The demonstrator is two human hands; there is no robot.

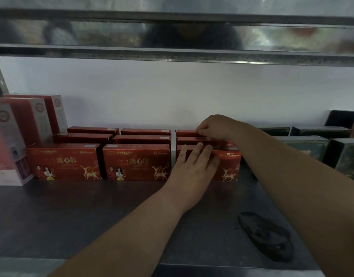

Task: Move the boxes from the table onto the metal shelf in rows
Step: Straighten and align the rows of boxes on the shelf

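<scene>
Red boxes (136, 162) sit on the metal shelf (92, 216), three columns, three deep. Our left hand (194, 166) lies flat on the front box (229, 165) of the right column, fingers straight, gripping nothing. Our right hand (216, 125), just behind it, has its fingers curled, pinching the top edge of the rear box (185, 133). Far left of the fingers: tall pink-white boxes (10, 146). Right: dark green boxes (306, 146). A dark object (266, 236) lies nearer us.

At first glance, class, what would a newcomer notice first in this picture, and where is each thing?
Red deer-printed boxes stand in rows across the middle of the metal shelf. The person's left grip, a flat bare hand, presses the front right box, while the right grip pinches the top of a box behind it. Dark green boxes sit at far right.
</scene>
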